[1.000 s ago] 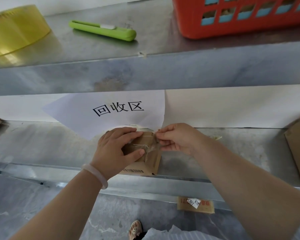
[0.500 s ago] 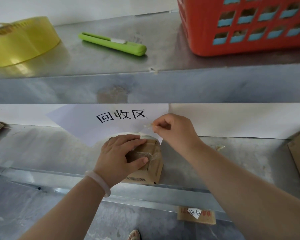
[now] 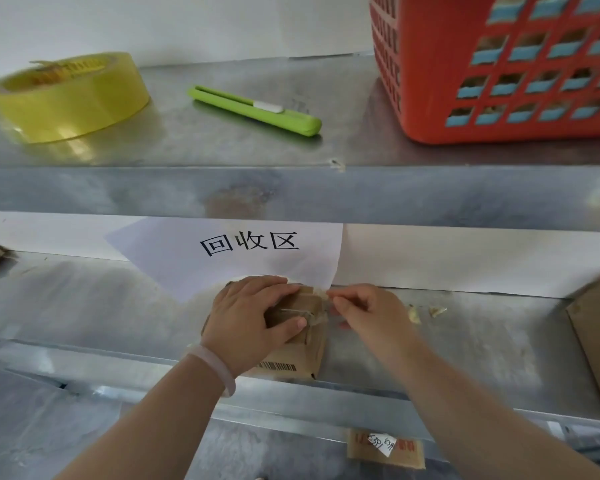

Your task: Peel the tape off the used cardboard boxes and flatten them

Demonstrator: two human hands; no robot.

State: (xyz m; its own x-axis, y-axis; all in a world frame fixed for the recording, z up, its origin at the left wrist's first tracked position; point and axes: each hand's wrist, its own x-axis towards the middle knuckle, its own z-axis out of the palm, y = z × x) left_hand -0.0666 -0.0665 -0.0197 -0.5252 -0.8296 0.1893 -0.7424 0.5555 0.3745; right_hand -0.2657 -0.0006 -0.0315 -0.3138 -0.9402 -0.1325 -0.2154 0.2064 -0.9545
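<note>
While the left hand (image 3: 248, 320) covers the box (image 3: 303, 356), a sign (image 3: 222, 268) hangs behind.

Left wrist carries one bangle (image 3: 211, 368): pale pinkish-white, smooth, glossy, slightly translucent, rounded in section. It sits at 7 o'clock from the left grip (image 3: 253, 323). Both forearms bare to the frame edge.
</note>
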